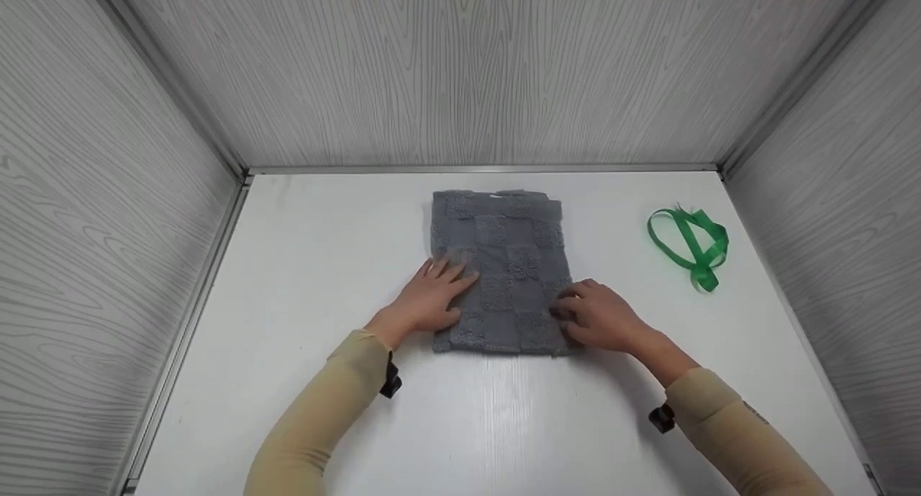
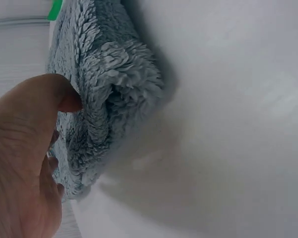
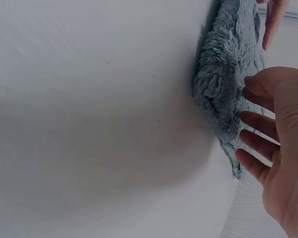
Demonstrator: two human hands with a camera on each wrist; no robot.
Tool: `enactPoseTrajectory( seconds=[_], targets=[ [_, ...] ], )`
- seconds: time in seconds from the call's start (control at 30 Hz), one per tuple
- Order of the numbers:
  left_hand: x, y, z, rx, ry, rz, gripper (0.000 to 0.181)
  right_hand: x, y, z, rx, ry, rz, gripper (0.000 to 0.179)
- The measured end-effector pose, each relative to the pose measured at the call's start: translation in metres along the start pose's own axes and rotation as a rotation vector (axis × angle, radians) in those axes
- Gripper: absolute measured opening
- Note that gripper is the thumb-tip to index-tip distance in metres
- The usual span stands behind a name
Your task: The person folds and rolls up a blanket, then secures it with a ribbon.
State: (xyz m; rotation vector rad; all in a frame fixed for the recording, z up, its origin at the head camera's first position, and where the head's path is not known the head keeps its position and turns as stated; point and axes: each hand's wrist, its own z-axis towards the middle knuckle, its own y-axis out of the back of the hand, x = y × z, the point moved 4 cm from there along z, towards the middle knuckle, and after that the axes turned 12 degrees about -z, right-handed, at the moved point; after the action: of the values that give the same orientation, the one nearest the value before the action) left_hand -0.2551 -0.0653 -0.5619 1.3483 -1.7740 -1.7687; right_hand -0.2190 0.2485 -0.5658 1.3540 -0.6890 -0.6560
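Hands (image 2: 25, 148) (image 3: 290, 144) on cloth (image 1: 522, 262) (long axis forward)

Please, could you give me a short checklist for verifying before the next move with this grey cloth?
1. Grey cloth lies on the white table: ok.
2. Left grip rests on the cloth's left side: ok.
3. Right grip is at the cloth's right edge, fingers loosely bent: ok.
4. Far edge of the cloth is even: not ok, it looks ragged.
5. Underside is smooth: cannot tell, hidden.
6. Green ribbon lies apart from the cloth: ok.
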Motion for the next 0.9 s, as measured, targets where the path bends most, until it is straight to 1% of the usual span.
enactPoseTrajectory(
  seconds=[0.1,0.23,0.33,0.43,0.5,0.6,0.7,0.77,0.9],
  targets=[
    [-0.004,-0.004,-0.015,0.018,-0.06,-0.004,0.069,0.002,0.001,-0.006,-0.031,0.031,-0.013,0.05],
    [-0.009,-0.013,-0.032,0.035,-0.155,0.033,0.077,0.01,-0.005,-0.016,0.003,0.081,-0.021,0.074],
    [-0.011,-0.02,-0.043,0.022,-0.216,0.06,0.078,0.016,-0.011,-0.022,0.043,0.108,-0.016,0.083],
    [-0.012,-0.026,-0.051,0.01,-0.245,0.059,0.075,0.02,-0.018,-0.027,0.076,0.121,-0.002,0.083],
    [-0.012,-0.029,-0.055,0.004,-0.245,0.038,0.071,0.022,-0.02,-0.03,0.098,0.118,0.009,0.082],
    [-0.011,-0.032,-0.057,0.01,-0.211,0.015,0.068,0.023,-0.022,-0.031,0.123,0.1,0.027,0.08],
    [-0.01,-0.036,-0.057,-0.008,-0.184,0.012,0.065,0.025,-0.021,-0.03,0.136,0.075,0.04,0.077],
    [-0.01,-0.039,-0.057,-0.035,-0.17,0.022,0.062,0.025,-0.02,-0.028,0.139,0.061,0.041,0.076],
    [-0.012,-0.041,-0.052,-0.121,-0.16,0.07,0.056,0.025,-0.021,-0.024,0.129,0.035,0.01,0.073]
  ],
)
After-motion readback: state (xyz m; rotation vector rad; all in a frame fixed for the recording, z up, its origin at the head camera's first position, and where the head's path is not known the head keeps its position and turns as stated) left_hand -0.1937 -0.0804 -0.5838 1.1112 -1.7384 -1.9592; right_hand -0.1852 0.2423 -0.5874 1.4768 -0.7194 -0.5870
